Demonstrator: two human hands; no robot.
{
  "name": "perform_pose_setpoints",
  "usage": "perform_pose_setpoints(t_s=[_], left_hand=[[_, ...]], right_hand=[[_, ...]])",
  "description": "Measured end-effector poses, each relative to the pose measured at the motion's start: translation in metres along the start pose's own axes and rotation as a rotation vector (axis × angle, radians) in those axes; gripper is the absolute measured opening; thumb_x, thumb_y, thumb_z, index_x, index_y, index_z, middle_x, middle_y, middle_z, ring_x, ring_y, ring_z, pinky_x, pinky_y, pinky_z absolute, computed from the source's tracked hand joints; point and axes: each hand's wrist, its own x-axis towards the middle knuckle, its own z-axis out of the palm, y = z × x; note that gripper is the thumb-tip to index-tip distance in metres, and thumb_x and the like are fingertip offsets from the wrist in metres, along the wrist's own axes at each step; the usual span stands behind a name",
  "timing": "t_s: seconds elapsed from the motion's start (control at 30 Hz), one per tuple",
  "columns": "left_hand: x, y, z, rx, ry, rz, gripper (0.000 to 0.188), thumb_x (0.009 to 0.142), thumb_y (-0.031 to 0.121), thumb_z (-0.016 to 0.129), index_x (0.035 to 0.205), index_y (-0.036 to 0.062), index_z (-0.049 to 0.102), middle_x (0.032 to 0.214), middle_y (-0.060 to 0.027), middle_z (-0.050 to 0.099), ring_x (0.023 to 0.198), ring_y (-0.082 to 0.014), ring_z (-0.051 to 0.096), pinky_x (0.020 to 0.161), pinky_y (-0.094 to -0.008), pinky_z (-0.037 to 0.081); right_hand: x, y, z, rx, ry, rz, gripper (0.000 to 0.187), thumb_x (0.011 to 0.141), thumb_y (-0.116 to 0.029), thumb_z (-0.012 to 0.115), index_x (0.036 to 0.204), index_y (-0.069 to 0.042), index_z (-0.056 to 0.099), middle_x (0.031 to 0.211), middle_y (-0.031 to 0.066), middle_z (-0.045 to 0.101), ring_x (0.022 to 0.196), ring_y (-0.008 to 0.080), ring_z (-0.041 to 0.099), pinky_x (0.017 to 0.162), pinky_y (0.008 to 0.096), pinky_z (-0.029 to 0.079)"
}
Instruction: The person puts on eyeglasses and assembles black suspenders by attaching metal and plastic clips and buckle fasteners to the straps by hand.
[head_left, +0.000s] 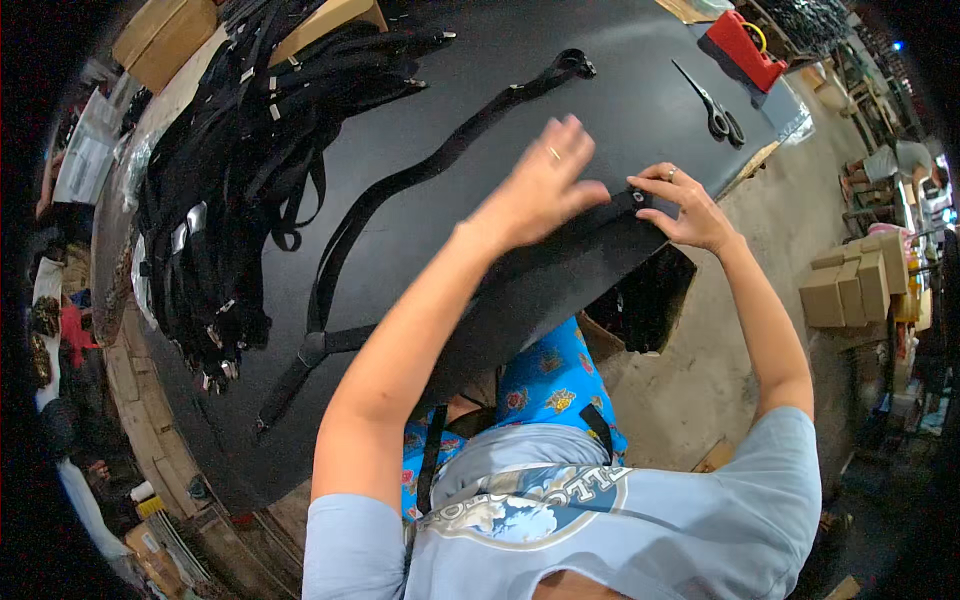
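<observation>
A dark table (620, 115) carries a broad pile of black straps (200, 160) with metal clips over its left side, and a cardboard box (165, 45) stands beyond it at the far left. At the far right lie black-handled scissors (714, 112), blades toward the far left, near a red dispenser (742, 58) by the table's edge; cartons (850, 285) sit on the floor to the right. The left forearm (400, 350) crosses above the near part of the table and hides part of what lies beneath it. The black strap (605, 216) at the hands lies along the near right edge, its long axis running from near left to far right, its metal-fitted end pointing far right. A longer strap (395, 185) curves from a joining patch (313, 347) on the left to a looped end at the far side; whether the two join under the forearm is hidden. The left hand (540, 190), blurred, has its thumb spread from its fingers; the right hand (690, 212) has thumb and forefinger either side of the fitted end, but whether they pinch it I cannot tell.
</observation>
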Motion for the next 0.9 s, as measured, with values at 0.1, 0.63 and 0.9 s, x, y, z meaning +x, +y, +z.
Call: perform_pose_setpoints(t_s=[0.1, 0.63, 0.9], left_hand=[[0.032, -0.044, -0.033, 0.194, 0.25, -0.172, 0.053, 0.087, 0.024, 0.066, 0.129, -0.0045, 0.051, 0.136, -0.0264, 0.047, 0.129, -0.0415, 0.042, 0.108, -0.0427, 0.035], [0.015, -0.056, 0.009, 0.251, 0.439, -0.236, 0.033, 0.071, 0.019, 0.08, 0.101, 0.007, 0.073, 0.101, -0.0136, 0.066, 0.097, -0.0309, 0.059, 0.086, -0.0387, 0.048], [0.035, -0.055, 0.008, 0.201, 0.257, -0.362, 0.034, 0.07, 0.017, 0.079, 0.102, 0.0066, 0.07, 0.094, -0.0137, 0.064, 0.096, -0.0321, 0.059, 0.086, -0.0406, 0.047]], right_hand=[[0.013, -0.008, -0.002, -0.01, 0.169, -0.007, 0.035, 0.08, -0.008, 0.071, 0.115, -0.008, 0.067, 0.119, 0.0142, 0.057, 0.113, 0.0324, 0.054, 0.095, 0.0377, 0.046], [0.127, 0.02, 0.065, -0.224, 0.241, -0.059, 0.031, 0.082, -0.004, 0.064, 0.112, 0.004, 0.065, 0.117, 0.0163, 0.06, 0.108, 0.0322, 0.056, 0.094, 0.0388, 0.045], [0.146, 0.015, 0.069, 0.273, 0.336, 0.302, 0.017, 0.078, -0.016, 0.071, 0.084, 0.0, 0.074, 0.087, 0.0199, 0.067, 0.082, 0.0313, 0.065, 0.079, 0.0377, 0.051]])
